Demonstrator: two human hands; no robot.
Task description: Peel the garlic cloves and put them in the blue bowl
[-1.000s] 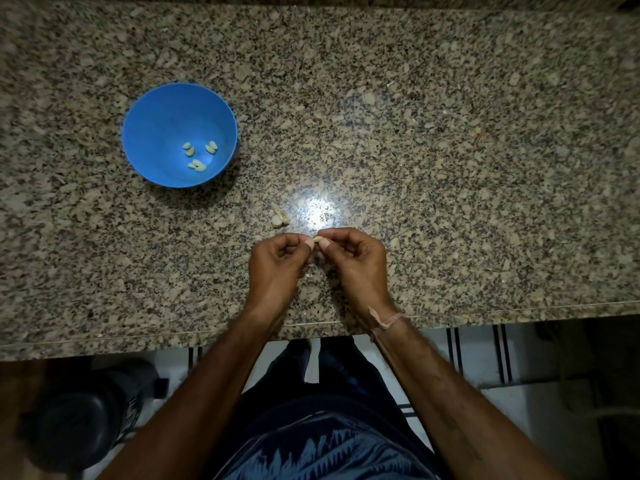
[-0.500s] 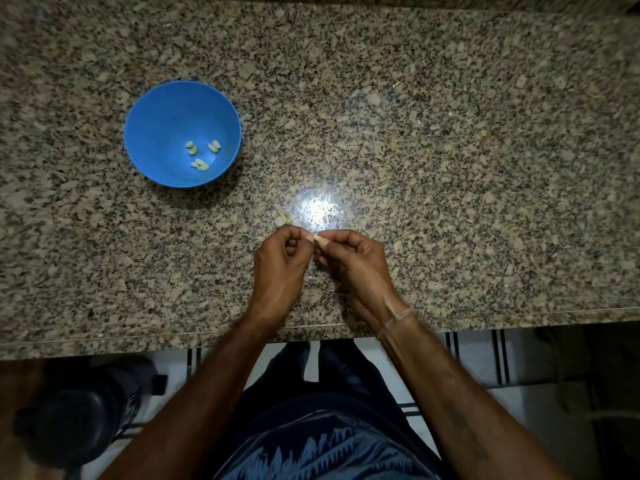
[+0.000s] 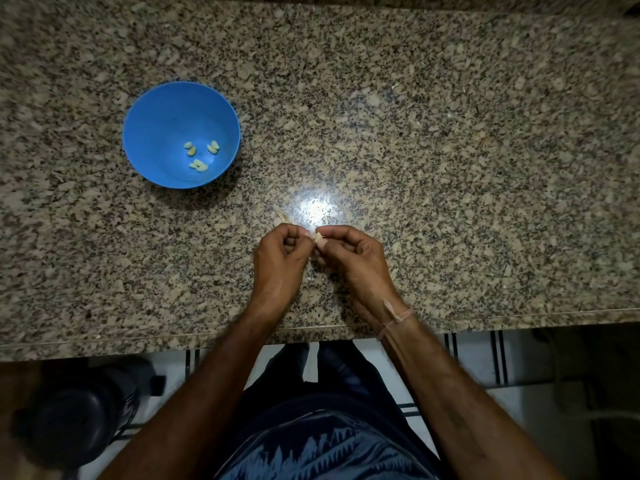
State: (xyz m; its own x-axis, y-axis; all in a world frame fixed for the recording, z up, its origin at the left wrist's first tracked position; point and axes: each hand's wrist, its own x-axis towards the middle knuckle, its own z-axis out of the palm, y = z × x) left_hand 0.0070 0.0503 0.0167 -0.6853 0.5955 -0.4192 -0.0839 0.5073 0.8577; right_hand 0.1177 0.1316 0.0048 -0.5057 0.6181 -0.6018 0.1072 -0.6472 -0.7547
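Pinching a garlic clove point(image 3: 319, 238) between them, the left hand point(image 3: 278, 261) and the right hand point(image 3: 353, 258) meet above the near part of the speckled granite worktop point(image 3: 450, 168) in the head view. Both hands have their fingers curled in, and thumb and forefinger tips close on the pale clove from either side. Whether the left fingers grip the clove itself or only its skin is too small to tell. Just beyond the left hand, a few pale scraps point(image 3: 282, 220) lie on the worktop beside a bright glare spot. The blue bowl point(image 3: 145, 109) stands well apart to the far left, upright, with several peeled cloves point(image 3: 199, 155) in its bottom. A thin thread band point(image 3: 394, 318) circles the right wrist. Below the worktop edge, a dark round object point(image 3: 69, 417) sits on the floor at lower left.
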